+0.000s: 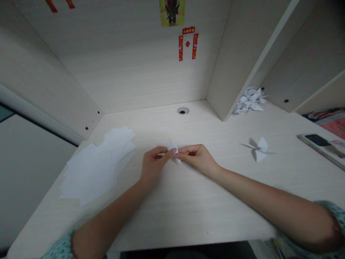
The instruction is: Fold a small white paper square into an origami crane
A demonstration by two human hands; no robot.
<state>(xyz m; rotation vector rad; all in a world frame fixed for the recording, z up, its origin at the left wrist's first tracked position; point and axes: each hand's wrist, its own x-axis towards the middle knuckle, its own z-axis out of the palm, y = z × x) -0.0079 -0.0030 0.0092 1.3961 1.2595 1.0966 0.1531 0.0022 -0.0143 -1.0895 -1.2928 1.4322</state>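
Observation:
A small folded piece of white paper (pixel 172 145) is pinched between my two hands, just over the middle of the desk. My left hand (pixel 155 162) grips it from the left, thumb pressed on its face. From the right, my right hand (pixel 198 157) pinches its lower edge with thumb and forefinger. The fingers hide part of the folds. To the right, a folded paper crane (pixel 261 149) rests on the desk with its wings spread. Loose white paper sheets (pixel 94 169) lie in an overlapping pile left of my left hand.
A heap of folded white paper pieces (pixel 250 100) sits behind the upright divider panel (pixel 242 61). At the far right lies a flat pale case with a dark phone-like object (pixel 318 140) on it. A round cable hole (pixel 183 110) is set near the back of the desk (pixel 188 216).

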